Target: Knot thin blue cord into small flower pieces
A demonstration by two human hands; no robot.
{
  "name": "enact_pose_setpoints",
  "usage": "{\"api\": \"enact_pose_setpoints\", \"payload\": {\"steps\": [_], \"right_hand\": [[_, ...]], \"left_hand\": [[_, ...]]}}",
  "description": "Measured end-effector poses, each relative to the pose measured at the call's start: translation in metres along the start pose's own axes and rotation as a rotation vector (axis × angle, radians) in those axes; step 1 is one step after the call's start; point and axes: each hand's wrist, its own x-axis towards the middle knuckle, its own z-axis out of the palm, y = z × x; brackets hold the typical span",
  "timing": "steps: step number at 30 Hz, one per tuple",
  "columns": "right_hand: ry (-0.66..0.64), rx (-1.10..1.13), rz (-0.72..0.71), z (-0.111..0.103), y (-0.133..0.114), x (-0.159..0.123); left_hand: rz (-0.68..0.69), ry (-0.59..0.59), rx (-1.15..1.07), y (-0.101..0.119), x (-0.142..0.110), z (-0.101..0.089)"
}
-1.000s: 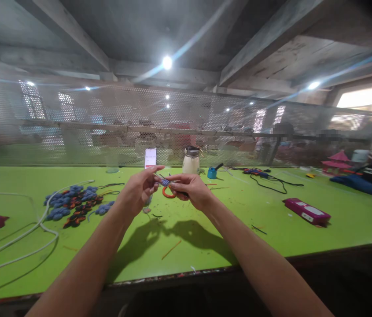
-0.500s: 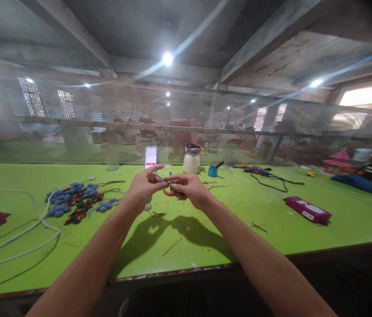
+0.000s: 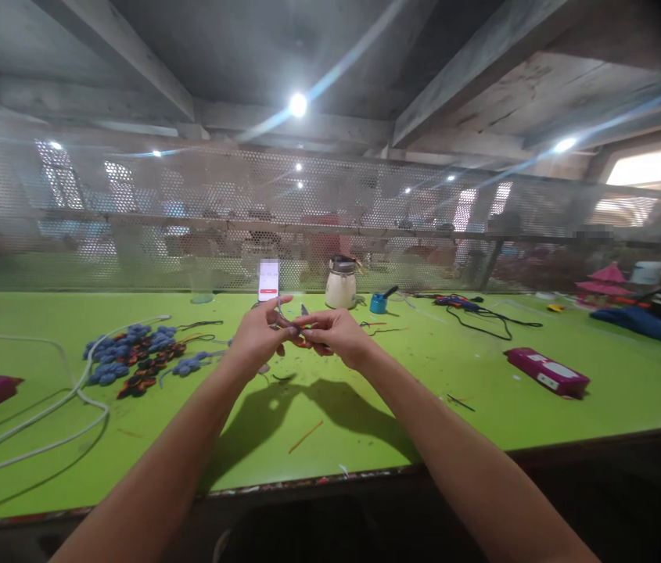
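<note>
Left hand [image 3: 256, 335] and right hand [image 3: 337, 335]: together at the fingertips, raised above the green table [image 3: 377, 430], both pinching a small yarn piece [image 3: 293, 329]. Piece lies directly between the two hands, at the meeting of thumbs and index fingers, mostly covered by them; a bluish strand runs up by the raised left index finger. Right hand also grips an orange-handled tool [image 3: 300, 342], its pointed tip upward beyond the fingers (probably scissors; fingers hide most of it).

Left of the hands, on the table: heap of blue yarn flowers [image 3: 108, 373], with black-and-orange yarn flowers [image 3: 139, 381] against them. White cable [image 3: 80, 377] loops beside and over the heap's left part.

Beyond the hands: upright phone [image 3: 269, 275], lit screen; cream jar [image 3: 340, 292] with dark lid; small blue pot [image 3: 378, 303], black stick leaning out of it. Right side: dark cord [image 3: 506, 336], farther back than the magenta box [image 3: 547, 373]. Nearer the table's front edge, below the hands in view: one loose orange thread [image 3: 305, 436]. Perforated panel [image 3: 300, 195] stands behind the table.
</note>
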Motion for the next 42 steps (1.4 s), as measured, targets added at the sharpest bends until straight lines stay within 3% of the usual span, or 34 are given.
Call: {"api": "enact_pose_setpoints", "payload": {"steps": [6, 9, 14, 18, 22, 30, 42], "right_hand": [[0.158, 0.164, 0.127, 0.010, 0.009, 0.003], [0.208, 0.292, 0.109, 0.018, 0.013, 0.003], [0.153, 0.336, 0.021, 0.023, 0.012, -0.001], [0.058, 0.227, -0.086, 0.015, 0.010, -0.002], [-0.029, 0.095, -0.164, 0.006, 0.009, -0.001], [-0.117, -0.058, -0.201, -0.005, -0.003, -0.002], [-0.032, -0.321, -0.297, -0.011, -0.012, -0.005]], "left_hand": [[0.224, 0.183, 0.327, -0.007, -0.005, 0.013], [0.295, 0.252, 0.332, -0.009, -0.005, 0.017], [0.022, 0.085, -0.172, -0.007, 0.004, 0.003], [-0.080, -0.046, -0.395, 0.002, 0.005, -0.014], [-0.116, -0.102, -0.409, 0.009, 0.001, -0.022], [-0.047, -0.123, -0.362, 0.011, -0.002, -0.025], [0.012, -0.102, -0.315, 0.017, -0.004, -0.025]]}}
